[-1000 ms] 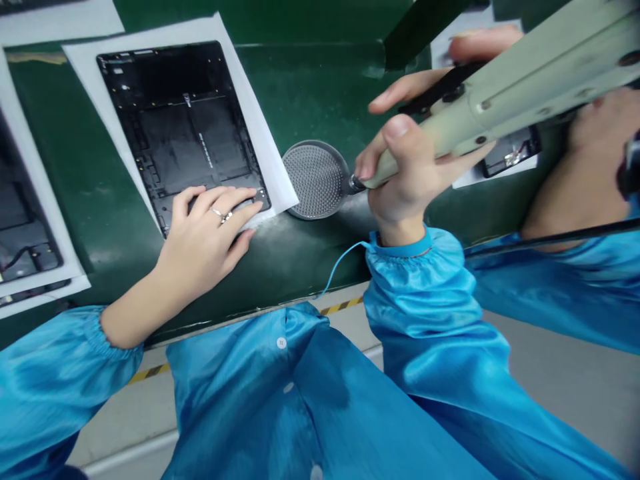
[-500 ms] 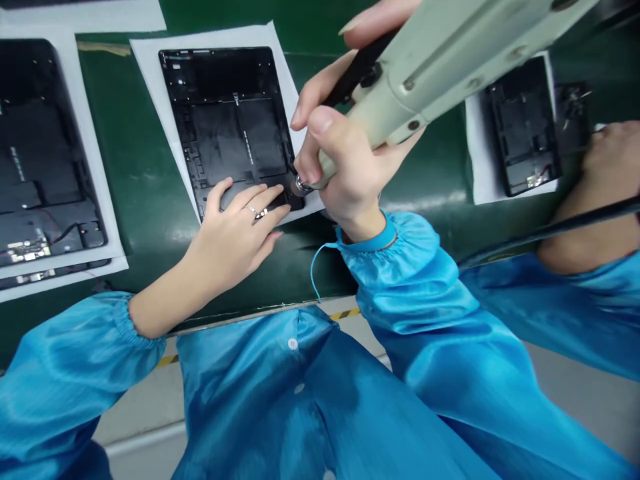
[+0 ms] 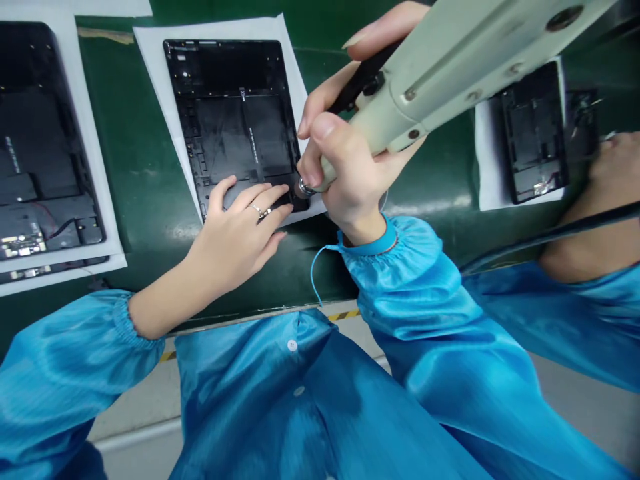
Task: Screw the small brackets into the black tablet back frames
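Observation:
My right hand [image 3: 350, 153] is wrapped round a pale green electric screwdriver [image 3: 430, 80] with a black lever on its side. The screwdriver is tilted, its metal tip at the lower right corner of an opened black tablet housing [image 3: 225, 133]. Whether the tip touches a screw there is hidden. My left hand [image 3: 240, 233], with a ring on one finger, lies with fingers spread over the housing's lower edge. Beneath the housing is a sheet of white paper [image 3: 155, 73].
Another tablet housing [image 3: 45, 133] with a circuit board lies on white paper at left. At right, beside a co-worker's arm [image 3: 590, 220], is a further housing [image 3: 535, 133]. A black cable [image 3: 555, 233] crosses there. All rest on the green bench mat [image 3: 125, 147].
The view has shifted slightly, so the housings sit a little differently in the picture. Both hands and the screwdriver keep nearly the same place on the middle housing.

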